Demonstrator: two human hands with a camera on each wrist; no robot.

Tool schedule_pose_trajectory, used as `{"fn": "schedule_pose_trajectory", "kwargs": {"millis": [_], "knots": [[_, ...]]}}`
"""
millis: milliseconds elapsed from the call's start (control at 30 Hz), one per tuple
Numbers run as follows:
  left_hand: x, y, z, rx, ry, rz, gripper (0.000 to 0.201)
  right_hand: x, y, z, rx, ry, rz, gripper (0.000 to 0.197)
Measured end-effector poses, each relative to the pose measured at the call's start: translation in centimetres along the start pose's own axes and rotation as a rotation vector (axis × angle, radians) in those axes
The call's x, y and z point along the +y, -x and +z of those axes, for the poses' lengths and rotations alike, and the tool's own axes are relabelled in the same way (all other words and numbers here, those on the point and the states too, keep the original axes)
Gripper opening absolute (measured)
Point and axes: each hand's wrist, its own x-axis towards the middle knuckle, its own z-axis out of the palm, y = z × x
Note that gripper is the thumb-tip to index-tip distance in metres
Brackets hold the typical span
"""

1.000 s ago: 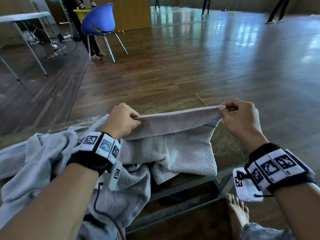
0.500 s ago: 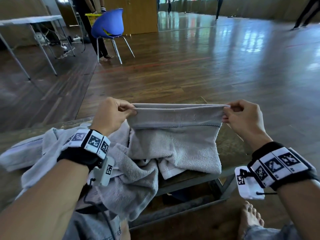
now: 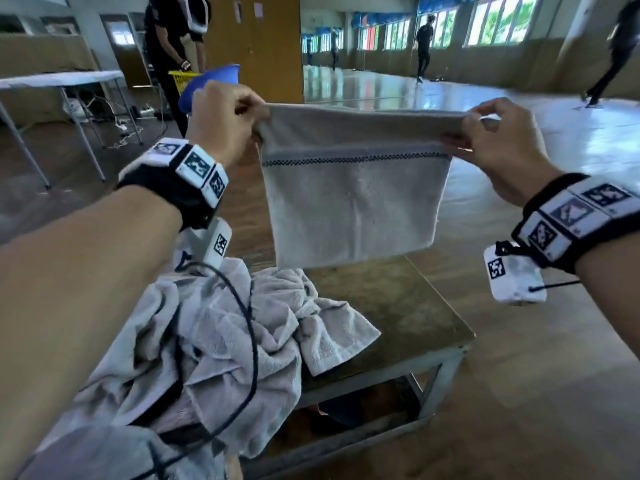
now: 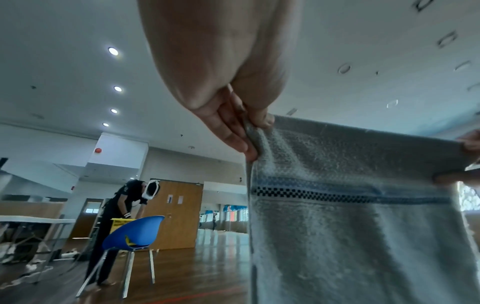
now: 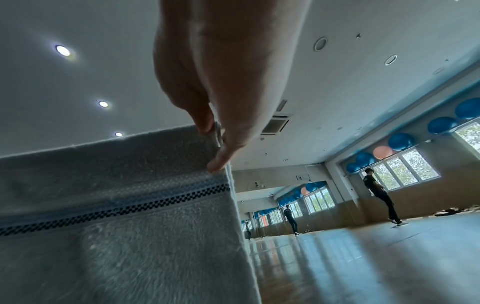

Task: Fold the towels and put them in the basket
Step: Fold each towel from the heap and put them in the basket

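Observation:
A grey towel with a dark checked stripe hangs stretched in the air between my hands, above the low wooden table. My left hand pinches its top left corner, my right hand its top right corner. The left wrist view shows the thumb and fingers clamped on the towel edge. Seen from the right wrist, my fingers pinch the towel corner. A heap of crumpled grey towels lies on the table's left part. No basket of mine is in view.
A blue chair stands behind my left hand, with a person in black bending over a yellow basket. A white folding table is at far left. Other people stand on the open wooden floor.
Both hands have lifted the towel from the heap on the table up into the air, so it now hangs free and taut. The head view has tilted upward.

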Motion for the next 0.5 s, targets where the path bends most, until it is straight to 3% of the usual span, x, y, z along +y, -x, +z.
{"fn": "schedule_pose_trajectory", "kwargs": {"millis": [67,167,267,367,433,500], "knots": [[0.9,1.5,-0.2,0.004,0.032,0.020,0.015,0.6,1.2,-2.0,-0.003,0.062,-0.032,0.005],[1.2,5.4,0.4,-0.093,0.053,0.017,0.013,3.7,3.6,-5.4,-0.040,0.240,-0.040,0.014],[0.0,10.1,1.7,-0.379,0.074,-0.078,0.009,8.3,6.7,-8.6,-0.195,0.329,0.096,0.020],[-2.4,13.6,3.8,-0.705,0.019,-0.209,0.004,12.3,9.6,-10.6,-0.494,0.433,0.284,0.014],[-4.4,14.8,5.7,-0.861,0.052,-0.324,0.007,14.4,10.9,-10.5,-0.646,0.473,0.373,0.006],[-6.2,15.2,7.6,-0.954,0.057,-0.407,0.014,16.2,11.3,-9.6,-0.697,0.497,0.424,0.005]]}}
